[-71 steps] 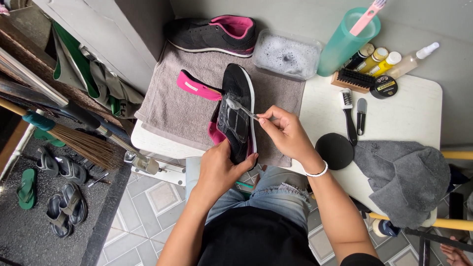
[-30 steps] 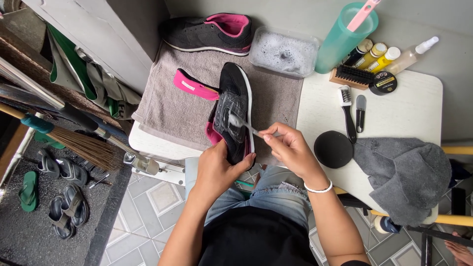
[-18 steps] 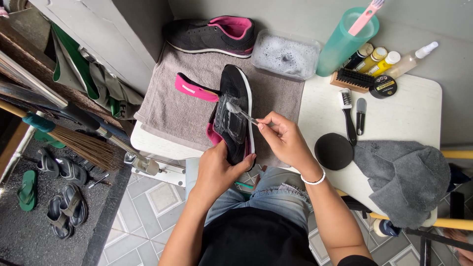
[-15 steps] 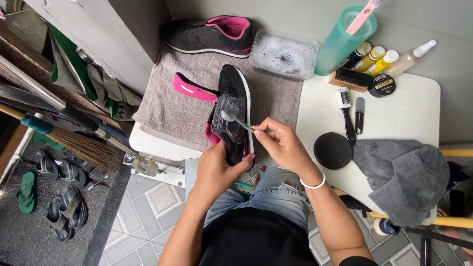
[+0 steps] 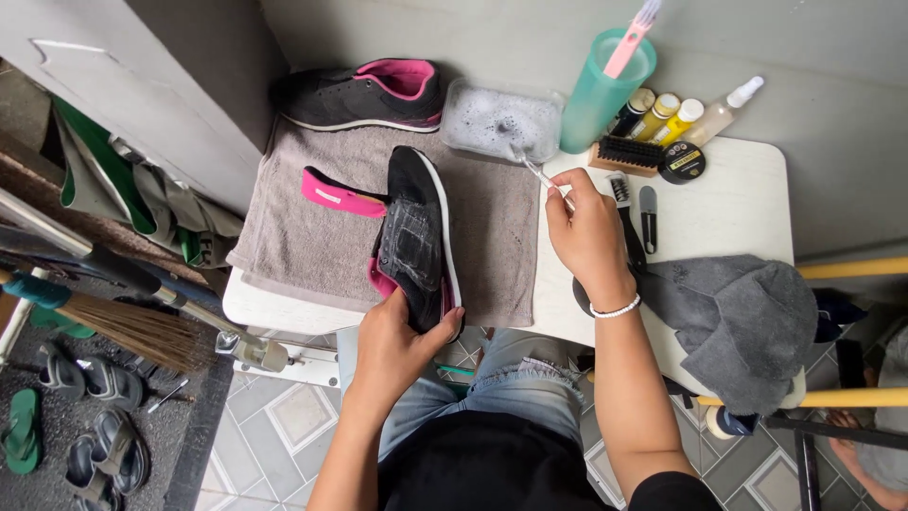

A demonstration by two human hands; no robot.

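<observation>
2 hands in frame, both the wearer's. Far left, off the table: broom (image 5: pixel 132 326) and sandals (image 5: pixel 90 416) on the floor, cut by the frame edge. Grey towel (image 5: pixel 312 237) covers the left part of the white table (image 5: pixel 747 208). Loose pink insole (image 5: pixel 342 196) lies flat on the towel. Left hand (image 5: pixel 402 336) is closed around the heel end of the black shoe (image 5: pixel 416 237), thumb on top; toe points away, resting on the towel. Shoe upper black, laced section looks wet and glossy, white sole edge on the right side, pink lining shows at the collar. Heel hidden under the hand. 2nd shoe (image 5: pixel 364 95), same colours, sits at the towel's far edge. Clear tub (image 5: pixel 501 121) of soapy water beside it. Right hand (image 5: pixel 588 232) pinches a thin brush (image 5: pixel 541 175), fingers closed on the handle; bristle end is in the tub, hard to make out in the foam. Right of that: green cup (image 5: pixel 605 95), small bottles (image 5: pixel 676 114), scrub brush (image 5: pixel 626 153), round tin (image 5: pixel 681 163). Grey cloth (image 5: pixel 738 312) hangs over the table's right edge, covering a dark round object.
</observation>
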